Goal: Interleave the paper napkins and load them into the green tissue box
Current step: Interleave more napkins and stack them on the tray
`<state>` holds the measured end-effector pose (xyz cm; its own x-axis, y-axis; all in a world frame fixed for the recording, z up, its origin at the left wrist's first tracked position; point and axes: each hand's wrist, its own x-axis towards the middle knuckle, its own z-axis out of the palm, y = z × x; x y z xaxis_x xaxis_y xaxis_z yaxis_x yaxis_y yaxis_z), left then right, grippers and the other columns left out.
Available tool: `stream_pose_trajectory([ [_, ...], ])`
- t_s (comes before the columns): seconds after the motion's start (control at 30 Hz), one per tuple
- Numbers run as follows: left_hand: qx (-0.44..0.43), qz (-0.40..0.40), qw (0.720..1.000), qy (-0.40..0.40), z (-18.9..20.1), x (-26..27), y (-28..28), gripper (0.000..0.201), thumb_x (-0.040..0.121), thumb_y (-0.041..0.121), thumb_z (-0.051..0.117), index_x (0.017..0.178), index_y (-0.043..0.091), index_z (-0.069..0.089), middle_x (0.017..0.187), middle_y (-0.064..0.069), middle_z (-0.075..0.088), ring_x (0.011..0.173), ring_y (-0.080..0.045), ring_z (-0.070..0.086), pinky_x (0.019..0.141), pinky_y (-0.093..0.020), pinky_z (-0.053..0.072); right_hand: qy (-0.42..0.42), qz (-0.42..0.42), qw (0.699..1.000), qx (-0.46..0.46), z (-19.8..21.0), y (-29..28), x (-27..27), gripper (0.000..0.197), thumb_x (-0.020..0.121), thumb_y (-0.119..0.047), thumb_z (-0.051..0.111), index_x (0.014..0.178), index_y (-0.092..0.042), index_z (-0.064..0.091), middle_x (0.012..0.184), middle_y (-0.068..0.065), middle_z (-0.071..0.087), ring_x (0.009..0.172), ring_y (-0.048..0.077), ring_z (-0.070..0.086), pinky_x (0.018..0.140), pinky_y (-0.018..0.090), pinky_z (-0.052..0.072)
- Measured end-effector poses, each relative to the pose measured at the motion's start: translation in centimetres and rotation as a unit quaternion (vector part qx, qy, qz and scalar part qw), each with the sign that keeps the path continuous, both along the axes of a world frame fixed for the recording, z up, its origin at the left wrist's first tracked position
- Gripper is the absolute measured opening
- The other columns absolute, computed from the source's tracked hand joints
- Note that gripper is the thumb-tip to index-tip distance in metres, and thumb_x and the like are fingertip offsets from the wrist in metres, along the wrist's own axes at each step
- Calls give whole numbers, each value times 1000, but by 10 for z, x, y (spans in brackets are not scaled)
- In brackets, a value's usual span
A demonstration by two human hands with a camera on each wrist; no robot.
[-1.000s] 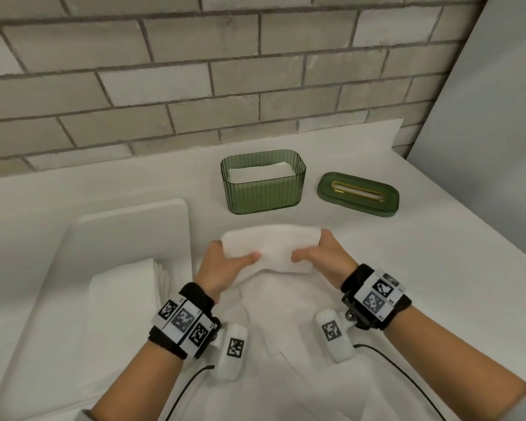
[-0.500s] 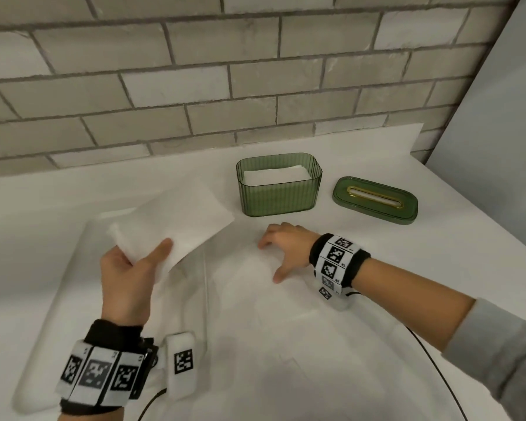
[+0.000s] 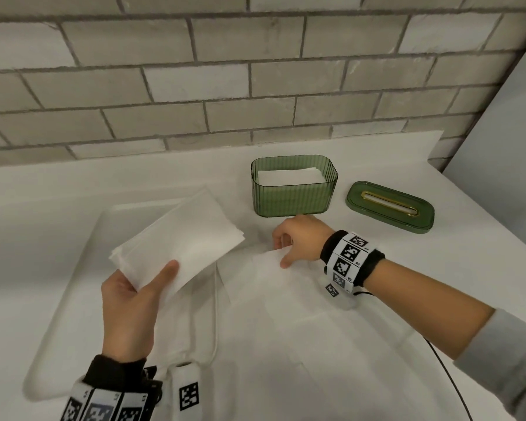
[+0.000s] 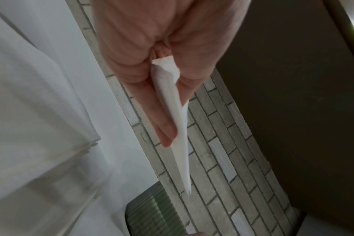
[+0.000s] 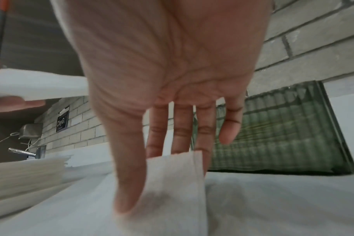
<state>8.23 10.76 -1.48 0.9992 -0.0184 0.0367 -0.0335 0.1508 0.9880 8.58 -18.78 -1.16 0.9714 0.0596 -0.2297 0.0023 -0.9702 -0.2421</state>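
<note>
My left hand (image 3: 152,281) holds a folded stack of white napkins (image 3: 179,238) above the tray, thumb on top and fingers underneath. The left wrist view shows that stack (image 4: 176,127) edge-on, clamped between thumb and fingers. My right hand (image 3: 286,250) is just in front of the green tissue box (image 3: 293,192) and pinches the raised edge of a napkin (image 3: 268,262) from the overlapping napkins spread on the table. In the right wrist view that flap (image 5: 172,175) stands between thumb and fingers. The box holds white napkins (image 3: 289,174). Its green lid (image 3: 389,206) lies to its right.
A white tray (image 3: 73,284) lies at the left, under the lifted stack, and more stacked napkins (image 5: 26,169) rest on it. A brick wall closes the back of the white table (image 3: 438,284). A grey panel stands at the right. A black cable (image 3: 447,369) runs under my right forearm.
Both hands held the stack at the centre a second ago. My left hand has carried it left over the tray, and my right hand has dropped to the spread napkins and taken an edge.
</note>
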Motion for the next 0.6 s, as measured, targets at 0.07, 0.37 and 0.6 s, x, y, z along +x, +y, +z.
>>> stream_pose_trajectory([
  [0.07,-2,5,1000,5,0,0,2,25,83,2,73,100,20,73,107,-2,77,103,-21,72,90,-38,55,-14,0,1000,4,4,-4,-2,18,71,-27,80,83,-23,68,80,-7,65,75,15,60,57,22,34],
  [0.37,-9,19,1000,-4,7,-2,5,26,84,1,73,96,23,75,104,3,77,102,-18,72,99,-45,50,64,76,963,252,60,11,-23,17,73,-5,81,82,-14,70,77,13,73,59,10,62,64,23,53],
  [0.6,-20,39,999,-32,16,-7,5,39,85,-1,71,83,37,78,95,12,78,96,-11,73,98,-42,51,-62,-141,845,512,43,-5,-10,36,78,3,75,107,-15,67,82,14,69,80,22,66,85,36,52],
])
